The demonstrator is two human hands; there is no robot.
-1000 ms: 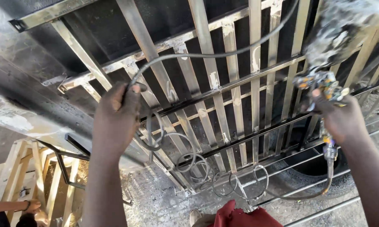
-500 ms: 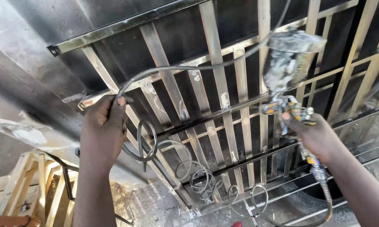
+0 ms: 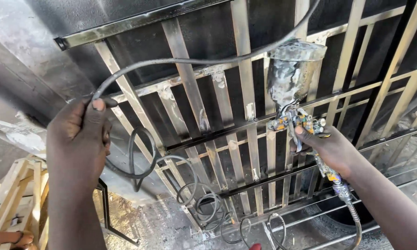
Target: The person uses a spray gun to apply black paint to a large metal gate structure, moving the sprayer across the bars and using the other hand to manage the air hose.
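Right grip is closed around the handle of a spray gun, one finger lying along the trigger at the front. Straight above that grip stands the gun's cup, grey and crusted with dried paint, upright with its mouth at the top. Below the grip, a braided line leaves the foot of the handle and curves down past the wrist.

Left grip is pinched on a dark hose, thumb pressed over it at the top of the fist. From there the hose arcs up and across to the right, passing behind the cup's top and out of view at the upper edge. Under the left grip a loose loop of the same hose hangs down.

Behind both grips leans a metal gate of flat bars and crosspieces, with ring scrolls along its lower part, below and between the two grips. Farther out, low and left of the left grip, stands a wooden frame. Bare ground lies beneath.
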